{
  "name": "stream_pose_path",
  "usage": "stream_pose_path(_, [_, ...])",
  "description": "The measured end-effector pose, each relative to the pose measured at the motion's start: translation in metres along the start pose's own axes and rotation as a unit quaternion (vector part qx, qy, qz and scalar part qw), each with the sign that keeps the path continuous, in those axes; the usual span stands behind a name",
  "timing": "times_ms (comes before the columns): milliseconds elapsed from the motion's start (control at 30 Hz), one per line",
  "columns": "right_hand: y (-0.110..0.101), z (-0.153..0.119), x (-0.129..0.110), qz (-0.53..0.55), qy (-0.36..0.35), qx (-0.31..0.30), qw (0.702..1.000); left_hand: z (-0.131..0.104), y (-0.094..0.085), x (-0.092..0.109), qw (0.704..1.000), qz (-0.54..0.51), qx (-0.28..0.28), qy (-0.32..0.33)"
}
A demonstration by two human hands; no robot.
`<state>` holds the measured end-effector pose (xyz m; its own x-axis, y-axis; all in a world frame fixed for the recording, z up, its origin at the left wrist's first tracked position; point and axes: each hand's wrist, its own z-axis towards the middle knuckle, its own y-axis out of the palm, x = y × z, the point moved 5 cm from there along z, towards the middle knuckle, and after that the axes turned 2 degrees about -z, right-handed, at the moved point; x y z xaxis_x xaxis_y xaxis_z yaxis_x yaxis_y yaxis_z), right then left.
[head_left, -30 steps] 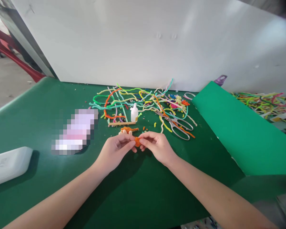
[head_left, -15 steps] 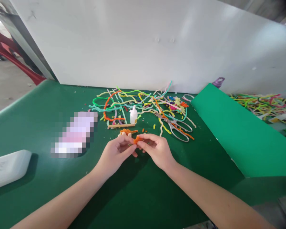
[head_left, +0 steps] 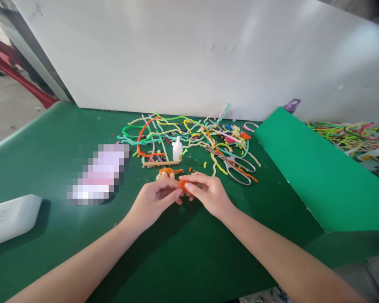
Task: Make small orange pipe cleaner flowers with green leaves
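Note:
Between my fingertips is a small curled piece of orange pipe cleaner (head_left: 183,185). My left hand (head_left: 156,200) pinches it from the left, and my right hand (head_left: 210,193) grips it from the right with thumb and forefinger. Fingers cover part of the piece. Just beyond my left hand lies a bundle of orange and cream pipe-cleaner shapes (head_left: 167,174). A small white glue bottle (head_left: 177,150) stands upright behind it, beside a thin wooden stick (head_left: 161,163). Metal scissors (head_left: 232,164) lie with blades apart to the right.
Many coloured pipe cleaners (head_left: 173,130) are tangled at the back, with more (head_left: 344,139) at far right. A green board (head_left: 325,176) leans on the right. A blurred-out object (head_left: 101,174) and a white case (head_left: 14,219) lie left. A white panel (head_left: 189,54) closes the back.
My right fingers have shifted slightly on the orange piece, which now looks rounder and more tightly curled. My left hand keeps its pinch. The view has tilted slightly.

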<state>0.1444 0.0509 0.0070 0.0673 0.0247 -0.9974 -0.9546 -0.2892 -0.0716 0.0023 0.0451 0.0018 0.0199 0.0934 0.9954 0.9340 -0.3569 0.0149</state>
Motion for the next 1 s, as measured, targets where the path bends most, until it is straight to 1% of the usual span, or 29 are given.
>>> stream_pose_path(133, [0.001, 0.0, 0.006, 0.003, 0.035, 0.014, 0.999, 0.002, 0.0, -0.003, 1.0, 0.008, 0.0, 0.002])
stream_pose_path(200, [0.003, 0.0, 0.01, 0.009, 0.041, 0.014, 0.999, 0.002, 0.0, -0.004, 1.0, 0.012, 0.002, 0.004])
stream_pose_path(333, [0.004, 0.001, 0.012, 0.014, 0.029, 0.006, 0.999, 0.0, 0.001, -0.004, 1.0, 0.019, 0.004, 0.008])
stream_pose_path(500, [0.003, 0.001, 0.01, 0.004, 0.021, 0.0, 1.0, 0.0, 0.001, -0.002, 0.999, 0.041, -0.002, 0.01])
stream_pose_path(733, [0.001, 0.002, 0.011, 0.021, 0.051, 0.012, 0.998, 0.0, -0.001, -0.001, 0.995, 0.099, 0.023, 0.003])
stream_pose_path(833, [0.002, 0.002, 0.012, 0.045, 0.061, 0.01, 0.997, -0.002, -0.001, 0.0, 0.99, 0.137, 0.034, 0.014])
stream_pose_path(1000, [0.002, 0.003, 0.017, 0.079, 0.081, 0.009, 0.994, -0.005, -0.003, 0.004, 0.97, 0.228, 0.063, 0.046])
